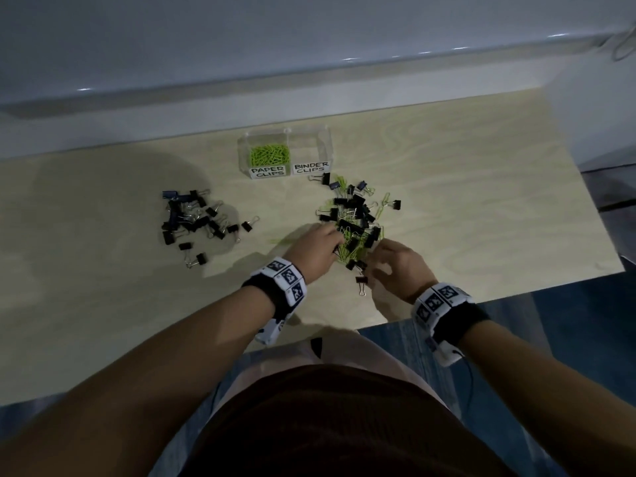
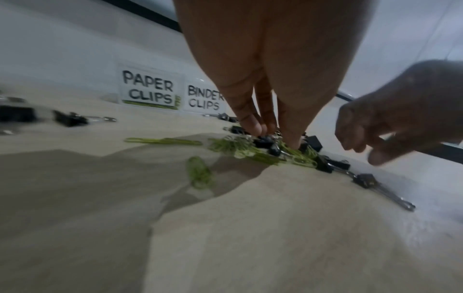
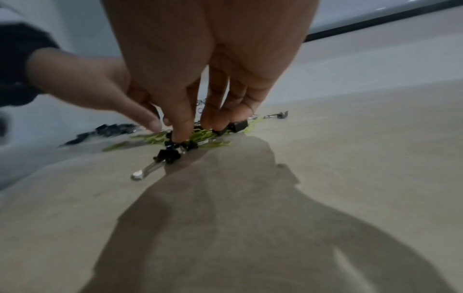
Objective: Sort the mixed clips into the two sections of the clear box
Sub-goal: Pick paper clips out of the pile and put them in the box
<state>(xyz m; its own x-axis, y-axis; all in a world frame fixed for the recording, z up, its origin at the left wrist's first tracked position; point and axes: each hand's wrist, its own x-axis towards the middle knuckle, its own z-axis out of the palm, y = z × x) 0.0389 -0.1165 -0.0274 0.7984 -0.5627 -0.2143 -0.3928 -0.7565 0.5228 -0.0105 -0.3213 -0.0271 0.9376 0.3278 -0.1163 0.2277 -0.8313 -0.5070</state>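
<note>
The clear box [image 1: 328,146] stands at the back of the table. Its section labelled PAPER CLIPS holds green paper clips [image 1: 270,154]; I see nothing in the section labelled BINDER CLIPS [image 1: 311,149]. A mixed pile [image 1: 358,215] of black binder clips and green paper clips lies in front of the box. My left hand [image 1: 339,241] reaches down into the pile's near edge, fingers and thumb pinching a black binder clip [image 2: 265,141]. My right hand [image 1: 373,259] hovers loosely curled at the pile's near right. Its thumb tip touches a clip [image 3: 172,153], and nothing is held.
A separate heap of black binder clips [image 1: 192,218] lies to the left. Stray green paper clips [image 2: 162,141] lie left of my left hand. One binder clip [image 1: 360,282] sits alone near the table's front edge [image 1: 516,297]. A wall runs behind the box.
</note>
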